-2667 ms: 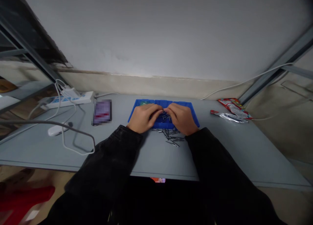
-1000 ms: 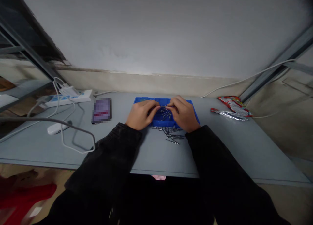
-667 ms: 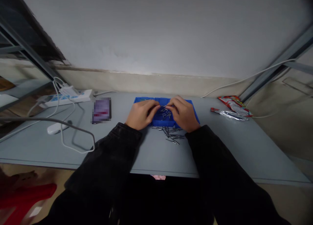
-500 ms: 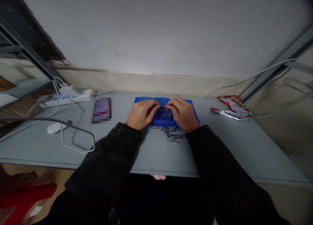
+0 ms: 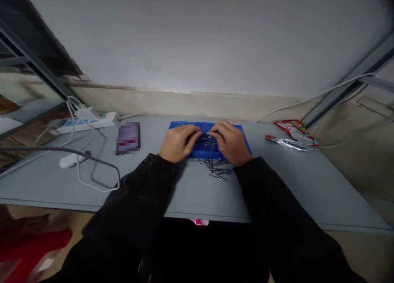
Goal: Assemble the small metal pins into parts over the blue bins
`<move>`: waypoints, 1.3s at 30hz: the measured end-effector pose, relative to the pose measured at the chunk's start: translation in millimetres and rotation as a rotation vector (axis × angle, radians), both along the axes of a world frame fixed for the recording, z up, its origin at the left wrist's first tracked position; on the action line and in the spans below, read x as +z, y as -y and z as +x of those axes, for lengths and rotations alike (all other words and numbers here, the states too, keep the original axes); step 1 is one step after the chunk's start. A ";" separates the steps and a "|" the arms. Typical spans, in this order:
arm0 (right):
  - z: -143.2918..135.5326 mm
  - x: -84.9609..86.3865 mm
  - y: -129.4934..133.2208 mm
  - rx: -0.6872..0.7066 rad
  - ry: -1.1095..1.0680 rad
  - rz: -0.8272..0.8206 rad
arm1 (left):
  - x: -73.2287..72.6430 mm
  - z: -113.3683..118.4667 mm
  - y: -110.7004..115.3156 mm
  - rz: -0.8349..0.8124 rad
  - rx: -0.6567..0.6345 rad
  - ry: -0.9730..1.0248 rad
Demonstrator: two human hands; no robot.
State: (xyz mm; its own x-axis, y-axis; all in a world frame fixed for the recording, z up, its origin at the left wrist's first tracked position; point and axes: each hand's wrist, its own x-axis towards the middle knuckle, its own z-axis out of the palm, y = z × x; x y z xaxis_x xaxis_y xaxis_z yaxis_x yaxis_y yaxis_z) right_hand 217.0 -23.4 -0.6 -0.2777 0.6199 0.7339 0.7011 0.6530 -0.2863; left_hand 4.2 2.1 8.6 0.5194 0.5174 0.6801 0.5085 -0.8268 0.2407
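Note:
A blue plastic compartment box (image 5: pixel 205 155) sits on the grey table, with several small metal pieces that look like rivets (image 5: pixel 210 143) in its middle compartment. Over the left part of the box, my left hand (image 5: pixel 180 142) has its thumb and fingertips pinched together. My right hand (image 5: pixel 230 141) pinches opposite it, above the right part. A thin glint of metal, seemingly a rivet (image 5: pixel 207 133), lies between the two sets of fingertips, which partly hide it. More rivets (image 5: pixel 215 168) with long thin stems are heaped on the table just in front of the box.
A white power strip (image 5: pixel 89 122) with plugs and looping cables (image 5: pixel 98 164) occupies the left side. Near it are a blurred purple packet (image 5: pixel 128 137) and a white adapter (image 5: pixel 69 160). Red and silver wrappers (image 5: pixel 295 139) lie at the right, and a wall (image 5: pixel 197 104) rises behind.
Both hands stay pinched above the box in almost the same place. The rivets in the box and on the table show no clear movement.

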 end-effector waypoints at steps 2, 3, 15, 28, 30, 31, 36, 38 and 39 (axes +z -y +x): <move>-0.1 -0.2 -0.1 0.000 0.000 0.005 | -0.2 0.0 -0.4 0.003 0.001 -0.003; -0.1 -0.3 -0.2 0.000 0.001 0.006 | -0.3 -0.1 -0.5 0.004 0.001 -0.002; 0.2 -0.8 0.1 -0.003 -0.003 -0.002 | -0.4 -0.5 -0.7 0.000 -0.008 0.003; -0.3 0.7 0.3 0.001 -0.001 -0.004 | 0.4 -0.4 -0.1 0.004 0.003 0.001; -0.1 1.0 0.7 0.001 0.005 -0.002 | 0.1 -0.6 -0.3 -0.004 0.005 -0.004; -0.1 1.1 0.8 0.001 0.007 0.000 | 0.0 -0.7 -0.4 -0.007 0.005 -0.006; -0.3 0.6 0.6 0.001 0.003 0.001 | -0.4 -0.6 -0.2 -0.006 0.001 0.007; -0.4 0.2 0.3 0.003 -0.002 0.002 | -0.4 -0.4 -0.1 -0.008 -0.002 0.010; -0.4 0.0 0.2 0.003 -0.004 0.002 | -0.3 -0.4 0.0 -0.009 -0.002 0.009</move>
